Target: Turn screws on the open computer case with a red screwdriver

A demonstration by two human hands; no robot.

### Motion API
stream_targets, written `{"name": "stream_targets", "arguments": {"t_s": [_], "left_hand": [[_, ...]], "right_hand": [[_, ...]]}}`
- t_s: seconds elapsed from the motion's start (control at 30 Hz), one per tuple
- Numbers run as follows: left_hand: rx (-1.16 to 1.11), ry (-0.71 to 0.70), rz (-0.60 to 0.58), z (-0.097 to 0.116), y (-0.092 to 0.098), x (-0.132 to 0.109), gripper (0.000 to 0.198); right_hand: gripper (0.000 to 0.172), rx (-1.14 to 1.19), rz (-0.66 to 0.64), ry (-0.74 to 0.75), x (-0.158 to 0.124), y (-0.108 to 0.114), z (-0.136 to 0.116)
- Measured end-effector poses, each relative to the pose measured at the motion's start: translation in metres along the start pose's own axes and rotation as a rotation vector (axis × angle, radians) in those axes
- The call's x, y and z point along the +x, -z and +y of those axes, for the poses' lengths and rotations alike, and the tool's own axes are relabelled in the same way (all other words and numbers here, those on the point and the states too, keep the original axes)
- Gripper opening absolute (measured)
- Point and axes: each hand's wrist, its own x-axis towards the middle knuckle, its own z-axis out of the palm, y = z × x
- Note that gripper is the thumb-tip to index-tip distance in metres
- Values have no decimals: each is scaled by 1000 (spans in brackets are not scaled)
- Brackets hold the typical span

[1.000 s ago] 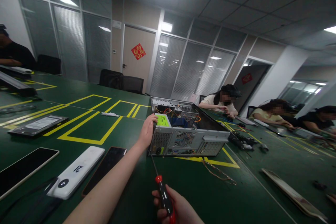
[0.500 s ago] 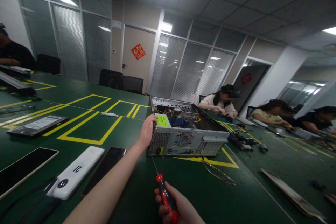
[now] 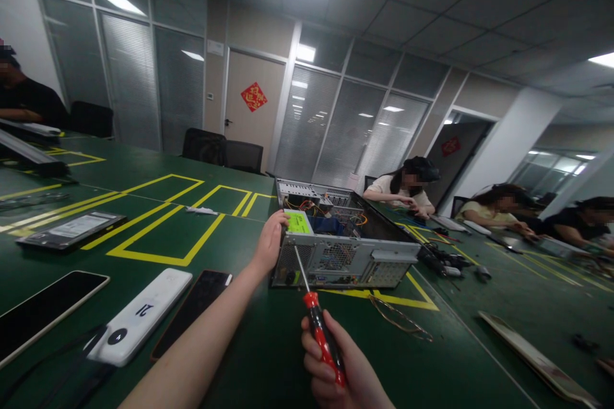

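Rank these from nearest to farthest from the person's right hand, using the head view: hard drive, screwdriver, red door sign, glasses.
1. Screwdriver: held in the right hand.
2. Glasses: on the table, to the hand's right.
3. Hard drive: far left on the table.
4. Red door sign: at the back, beyond the table.

Computer case [image 3: 357, 262]: grey metal, top open, wiring exposed, lying on the tabletop [image 3: 259, 348], perforated panel facing away from the far edge. Screwdriver [image 3: 319, 323]: red-and-black handle, tilted, tip before the panel's upper left; contact unconfirmed.
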Motion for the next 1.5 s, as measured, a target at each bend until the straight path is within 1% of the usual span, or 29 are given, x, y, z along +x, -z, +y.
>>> {"name": "stream_targets", "arguments": {"t_s": [0.17,0.47,0.57,0.67,0.73,0.83,0.93,1.03,1.07,1.1,1.17,1.2,1.3,1.37,1.5], "left_hand": [[-2,4,-10,0,0,0,38],[-2,-9,0,-1,-1,0,37],[5,-11,4,-1,-1,0,38],[10,-19,6,-2,-1,0,40],[13,-22,5,-2,-1,0,40],[16,-26,1,-3,-1,0,40],[17,-22,-3,-3,0,0,39],[13,-18,-6,-3,-1,-1,39],[11,-19,-7,-3,-1,-1,38],[9,-21,-7,-3,-1,-1,38],[7,-21,-4,-4,-2,-1,38],[6,-21,-3,-4,-2,-1,38],[0,-20,1,-5,-2,0,38],[-5,-25,3,-5,-2,0,39],[-2,-21,2,-4,-2,0,40]], "right_hand": [[35,23,5,-37,3,4,0],[34,72,38,-11,4,2,-1],[32,93,24,-14,4,1,-1],[33,69,-28,-31,-1,-9,-5],[43,20,-73,-72,-7,-19,-10],[55,-44,-151,-59,-13,-29,-14],[61,-124,-202,-53,-14,-27,-13],[65,-163,-179,-32,-9,-19,-8],[62,-161,-160,-19,-7,-17,-6],[55,-147,-146,-8,-5,-16,-4],[36,-110,-139,-2,-3,-15,-2],[31,-99,-136,-11,-3,-15,-1],[29,-132,-103,-91,-3,-11,-1],[31,-158,-102,-140,-4,-7,-2],[44,-154,-184,-104,-8,-4,-5]]}}
